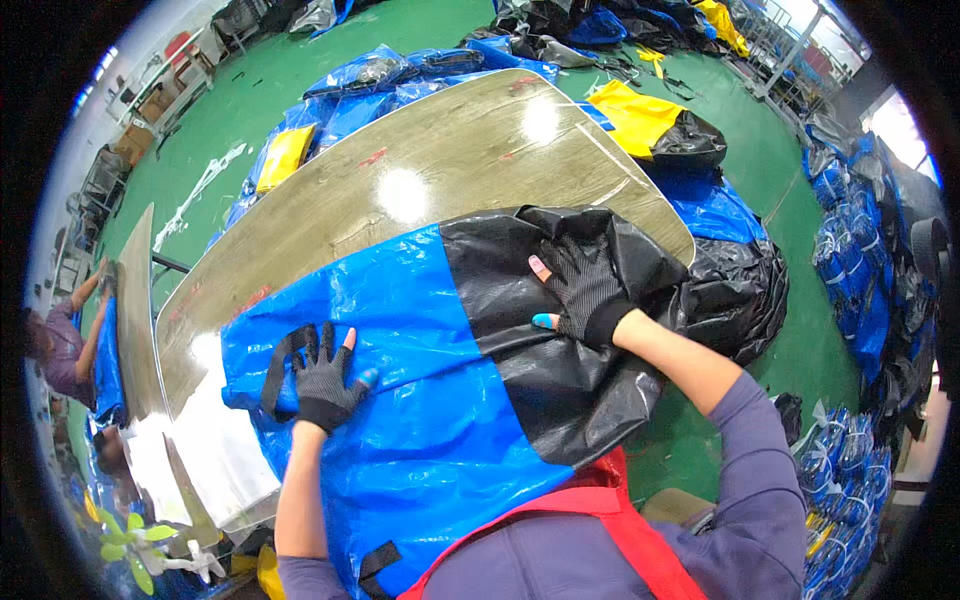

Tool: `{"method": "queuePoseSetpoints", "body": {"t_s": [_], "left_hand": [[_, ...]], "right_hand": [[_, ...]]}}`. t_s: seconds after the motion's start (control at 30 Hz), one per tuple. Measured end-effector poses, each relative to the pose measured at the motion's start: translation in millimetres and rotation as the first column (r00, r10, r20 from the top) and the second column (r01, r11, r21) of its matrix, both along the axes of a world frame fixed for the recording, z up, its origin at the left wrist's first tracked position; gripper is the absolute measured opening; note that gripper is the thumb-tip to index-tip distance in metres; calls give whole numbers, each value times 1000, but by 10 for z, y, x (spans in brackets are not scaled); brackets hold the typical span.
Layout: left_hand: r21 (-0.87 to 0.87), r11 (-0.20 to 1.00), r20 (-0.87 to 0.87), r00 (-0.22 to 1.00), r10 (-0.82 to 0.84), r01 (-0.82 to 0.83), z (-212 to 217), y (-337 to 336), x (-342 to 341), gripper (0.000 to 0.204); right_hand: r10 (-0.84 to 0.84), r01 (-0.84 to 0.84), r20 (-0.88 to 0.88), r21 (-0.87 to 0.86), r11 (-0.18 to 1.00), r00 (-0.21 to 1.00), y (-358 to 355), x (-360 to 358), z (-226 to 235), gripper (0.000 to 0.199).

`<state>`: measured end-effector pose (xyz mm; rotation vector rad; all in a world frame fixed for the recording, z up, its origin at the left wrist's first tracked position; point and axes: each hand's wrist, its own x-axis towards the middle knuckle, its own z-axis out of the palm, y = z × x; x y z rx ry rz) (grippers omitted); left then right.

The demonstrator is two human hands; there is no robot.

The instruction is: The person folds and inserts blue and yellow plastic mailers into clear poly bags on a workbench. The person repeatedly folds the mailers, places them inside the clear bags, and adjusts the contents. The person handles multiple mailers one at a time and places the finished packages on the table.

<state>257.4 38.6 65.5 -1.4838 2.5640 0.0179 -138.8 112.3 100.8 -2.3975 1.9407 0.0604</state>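
Blue panel lies beneath left hand; black panel beneath right hand.

Tarpaulin on table, bundles right, heap behind, second table left

Bright | glare on tabletop (washed white lower left) | edges fisheye-bent

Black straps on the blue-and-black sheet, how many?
2 visible: a looped strap beside the left hand, and a short strap near the picture's lower edge, by the red apron. More may be hidden under the sheet.
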Motion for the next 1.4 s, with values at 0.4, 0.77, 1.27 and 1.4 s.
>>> {"method": "queuePoseSetpoints", "body": {"t_s": [0.4, 0.77, 1.27, 1.4], "left_hand": [[-233, 910, -321, 856, -405, 343, -501, 32, -1001, 76], [-219, 640, -393, 534, -749, 736, -258, 363, -2154, 71], [833, 552, -365, 717, 594, -32, 462, 810, 1872, 51], [690, 724, -620, 513, 594, -3, 284, 1197, 1792, 54]], "right_hand": [[-14, -1, 255, 60, 998, 967, -113, -552, 116, 61], [150, -164, 303, 19, 986, 941, 1188, -213, 437, 12], [-218, 139, 288, 272, 952, 932, -331, -746, -330, 49], [-267, 139, 300, 386, 912, 916, -405, -766, -295, 49]]}}
